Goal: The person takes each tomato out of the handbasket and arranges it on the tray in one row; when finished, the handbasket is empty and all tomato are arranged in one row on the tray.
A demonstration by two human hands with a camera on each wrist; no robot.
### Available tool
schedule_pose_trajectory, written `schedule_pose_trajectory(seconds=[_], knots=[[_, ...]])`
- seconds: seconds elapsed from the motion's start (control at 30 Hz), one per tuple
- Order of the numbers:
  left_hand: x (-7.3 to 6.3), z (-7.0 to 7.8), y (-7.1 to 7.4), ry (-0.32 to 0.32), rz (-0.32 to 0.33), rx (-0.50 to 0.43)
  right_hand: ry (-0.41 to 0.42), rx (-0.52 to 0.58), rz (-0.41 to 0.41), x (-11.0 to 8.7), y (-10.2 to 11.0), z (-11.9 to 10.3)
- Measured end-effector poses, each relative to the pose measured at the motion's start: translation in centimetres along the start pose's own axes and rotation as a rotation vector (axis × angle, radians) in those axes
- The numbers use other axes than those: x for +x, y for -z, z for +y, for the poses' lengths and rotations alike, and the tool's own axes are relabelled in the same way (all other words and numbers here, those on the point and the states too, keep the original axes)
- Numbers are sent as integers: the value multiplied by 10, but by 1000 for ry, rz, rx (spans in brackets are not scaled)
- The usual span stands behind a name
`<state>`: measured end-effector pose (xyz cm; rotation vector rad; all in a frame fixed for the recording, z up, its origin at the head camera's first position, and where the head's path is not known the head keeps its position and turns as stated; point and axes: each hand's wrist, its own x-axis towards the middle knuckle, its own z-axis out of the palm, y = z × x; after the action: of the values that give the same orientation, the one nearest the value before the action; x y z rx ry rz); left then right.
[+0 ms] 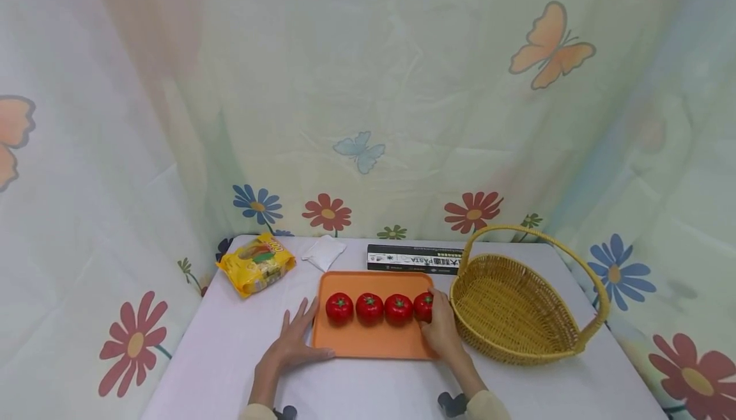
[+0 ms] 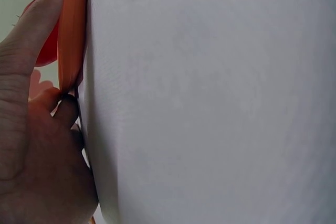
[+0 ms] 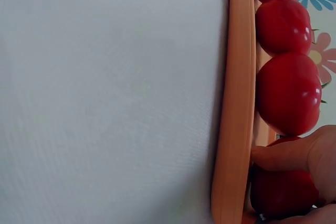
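Observation:
An orange tray (image 1: 374, 343) lies on the white-covered table with several red tomatoes (image 1: 369, 308) in a row across it. My right hand (image 1: 443, 327) grips the rightmost tomato (image 3: 283, 192) at the tray's right side, thumb on its near face, and partly hides it. Spread at the tray's left edge is my left hand (image 1: 293, 343). Its thumb (image 2: 39, 19) reaches along the tray's near rim while the other fingers lie beside the left rim.
A wicker basket (image 1: 517, 305) with a tall handle stands right of the tray, close to my right hand. Behind the tray lies a black pasta box (image 1: 414, 259). A white packet (image 1: 324, 252) and a yellow bag (image 1: 257, 264) are at the back left.

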<state>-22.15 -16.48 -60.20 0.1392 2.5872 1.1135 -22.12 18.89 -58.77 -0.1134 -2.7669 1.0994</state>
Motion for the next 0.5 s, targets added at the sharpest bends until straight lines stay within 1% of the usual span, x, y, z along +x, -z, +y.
schedule_pose_trajectory(seconds=[0.17,0.23,0.4,0.5], knots=[[1,-1,-1,-17,-2,1,8,8,29,0,-2,2],[2,-1,0,-22,-2,-2,-10,17,27,0,-3,3],[1,0,0,-15,-2,-4,-48,39,12,-4,-3,3],[0,1,0,-1,-2,-4,-25,39,12,-7,-2,3]])
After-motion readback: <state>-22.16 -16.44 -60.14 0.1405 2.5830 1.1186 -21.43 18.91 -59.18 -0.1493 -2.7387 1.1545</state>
